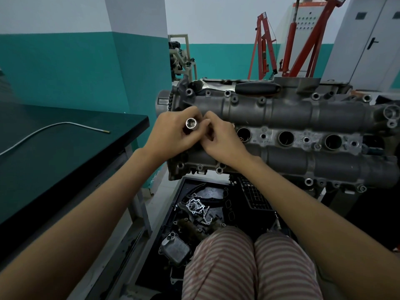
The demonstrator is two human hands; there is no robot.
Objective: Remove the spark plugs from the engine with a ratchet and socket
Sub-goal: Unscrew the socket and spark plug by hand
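Observation:
A grey engine cylinder head (287, 113) lies in front of me, with three open spark plug wells (286, 137) in a row along its middle. Over its left end, my left hand (173, 133) grips a shiny metal socket (191, 124), open end up. My right hand (220, 139) is pressed against the left one, its fingers curled at the socket's side. What lies under the two hands is hidden. A ratchet with a black handle (255, 88) rests on the far edge of the engine.
A dark green bench (65, 152) stands to the left, with a thin bent metal tube (54, 126) on it. Below the engine a black tray (207, 213) holds loose engine parts. Red engine hoists (287, 40) stand at the back. My knees in striped trousers (249, 263) are below.

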